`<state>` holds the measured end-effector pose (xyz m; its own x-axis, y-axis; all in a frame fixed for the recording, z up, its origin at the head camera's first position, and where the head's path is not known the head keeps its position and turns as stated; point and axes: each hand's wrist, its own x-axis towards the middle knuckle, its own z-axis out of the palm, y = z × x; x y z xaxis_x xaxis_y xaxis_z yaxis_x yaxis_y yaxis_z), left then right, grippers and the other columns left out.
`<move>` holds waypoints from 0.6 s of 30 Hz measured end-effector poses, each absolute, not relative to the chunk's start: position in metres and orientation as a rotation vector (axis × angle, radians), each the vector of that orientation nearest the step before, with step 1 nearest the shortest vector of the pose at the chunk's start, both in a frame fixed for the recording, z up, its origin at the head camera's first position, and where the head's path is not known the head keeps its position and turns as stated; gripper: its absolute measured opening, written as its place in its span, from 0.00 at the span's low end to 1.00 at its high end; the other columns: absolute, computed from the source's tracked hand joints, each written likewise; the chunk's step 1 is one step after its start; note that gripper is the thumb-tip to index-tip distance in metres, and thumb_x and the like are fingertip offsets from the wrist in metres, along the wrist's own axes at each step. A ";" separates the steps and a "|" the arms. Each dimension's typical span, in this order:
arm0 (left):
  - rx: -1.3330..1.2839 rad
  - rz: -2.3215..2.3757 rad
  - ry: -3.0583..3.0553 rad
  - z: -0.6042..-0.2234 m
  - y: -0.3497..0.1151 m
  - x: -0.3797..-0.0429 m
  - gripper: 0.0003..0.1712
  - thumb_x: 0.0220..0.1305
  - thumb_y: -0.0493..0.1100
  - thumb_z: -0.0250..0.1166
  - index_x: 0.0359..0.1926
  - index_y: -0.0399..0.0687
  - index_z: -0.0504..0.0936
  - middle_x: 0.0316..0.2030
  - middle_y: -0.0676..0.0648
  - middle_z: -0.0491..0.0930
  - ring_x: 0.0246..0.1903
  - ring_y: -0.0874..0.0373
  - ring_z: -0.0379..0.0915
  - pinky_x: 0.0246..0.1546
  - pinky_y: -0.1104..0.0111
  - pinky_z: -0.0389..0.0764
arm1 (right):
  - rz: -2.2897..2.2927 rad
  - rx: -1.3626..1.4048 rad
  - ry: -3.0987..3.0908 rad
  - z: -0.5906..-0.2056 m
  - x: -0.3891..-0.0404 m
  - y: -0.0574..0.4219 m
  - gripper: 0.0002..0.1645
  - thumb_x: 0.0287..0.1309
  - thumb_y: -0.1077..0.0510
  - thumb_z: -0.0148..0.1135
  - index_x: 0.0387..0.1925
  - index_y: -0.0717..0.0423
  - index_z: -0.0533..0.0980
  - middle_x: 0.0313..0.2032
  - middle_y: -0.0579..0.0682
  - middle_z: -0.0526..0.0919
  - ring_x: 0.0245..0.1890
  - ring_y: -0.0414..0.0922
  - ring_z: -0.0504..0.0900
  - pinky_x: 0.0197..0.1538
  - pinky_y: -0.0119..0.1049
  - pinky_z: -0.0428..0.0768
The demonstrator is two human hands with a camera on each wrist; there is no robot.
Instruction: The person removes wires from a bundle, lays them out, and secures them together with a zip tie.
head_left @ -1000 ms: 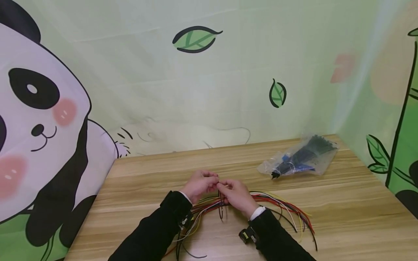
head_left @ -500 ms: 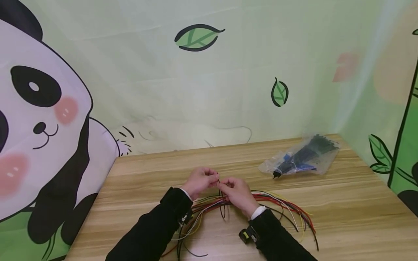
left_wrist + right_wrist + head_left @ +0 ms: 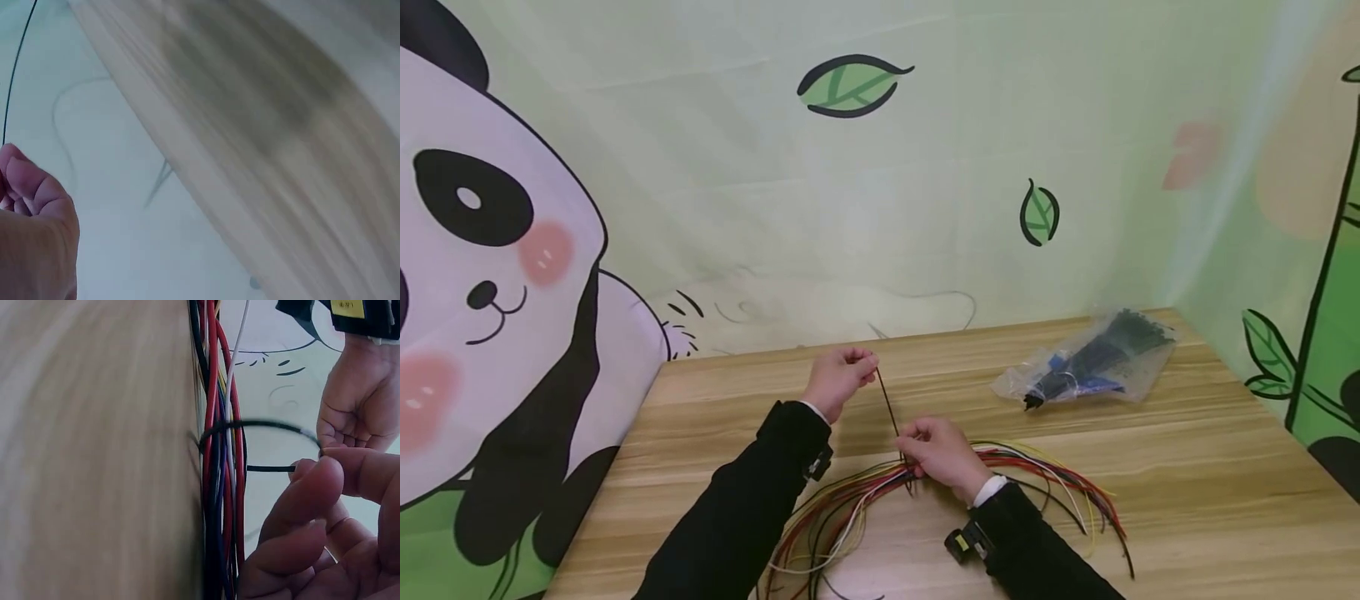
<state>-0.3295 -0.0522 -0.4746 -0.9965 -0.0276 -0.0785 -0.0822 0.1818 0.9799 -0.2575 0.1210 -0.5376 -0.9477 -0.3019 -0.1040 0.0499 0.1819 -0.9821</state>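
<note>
A black cable tie (image 3: 889, 406) loops round a bundle of coloured wires (image 3: 1037, 455), red, black, yellow and white, lying in an arc on the table. My left hand (image 3: 841, 382) pinches the tie's tail end, above and left of the bundle; in the left wrist view the thin tail (image 3: 14, 78) runs up from the fingertips. Close over the bundle, my right hand (image 3: 946, 454) pinches the tie near its head. The right wrist view shows the loop (image 3: 269, 424) passing round the wires, wider than the bundle. The tie's head is hidden by the right fingertips.
At the back right of the wooden table (image 3: 1187, 450) lies a clear plastic bag (image 3: 1150, 379) of black cable ties. A cloth backdrop (image 3: 940, 208) with a panda print stands right behind the table. Loose wire ends fan out at both sides of the bundle.
My left hand has moved up and left, drawing the tail out long and taut. The loop hanging below the bundle has become smaller. The right hand stays nearly in place.
</note>
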 end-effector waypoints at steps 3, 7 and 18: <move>-0.156 2.048 2.407 -0.472 -0.054 -0.335 0.09 0.65 0.37 0.63 0.40 0.33 0.80 0.31 0.45 0.77 0.29 0.58 0.75 0.35 0.70 0.78 | -1.839 -0.243 2.154 -0.539 -0.257 0.122 0.11 0.61 0.61 0.61 0.37 0.70 0.77 0.21 0.47 0.72 0.15 0.40 0.72 0.21 0.32 0.73; -0.211 2.023 2.424 -0.477 -0.054 -0.326 0.14 0.66 0.41 0.62 0.45 0.32 0.78 0.35 0.42 0.76 0.31 0.55 0.76 0.37 0.67 0.78 | -1.832 -0.249 2.132 -0.540 -0.255 0.120 0.11 0.62 0.62 0.58 0.37 0.71 0.77 0.19 0.48 0.74 0.13 0.40 0.73 0.18 0.31 0.71; -0.128 1.673 2.248 -0.508 -0.033 -0.279 0.14 0.66 0.38 0.58 0.23 0.40 0.73 0.18 0.50 0.68 0.19 0.60 0.65 0.20 0.72 0.67 | -1.867 -0.185 2.198 -0.539 -0.253 0.116 0.10 0.63 0.60 0.59 0.36 0.65 0.77 0.21 0.50 0.75 0.12 0.39 0.74 0.17 0.31 0.69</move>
<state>-0.2793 -0.0327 -0.5076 -0.9399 0.1261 -0.3174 -0.2678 0.3048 0.9140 -0.2534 0.1156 -0.5391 -0.9603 -0.2573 -0.1082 0.0652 0.1703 -0.9832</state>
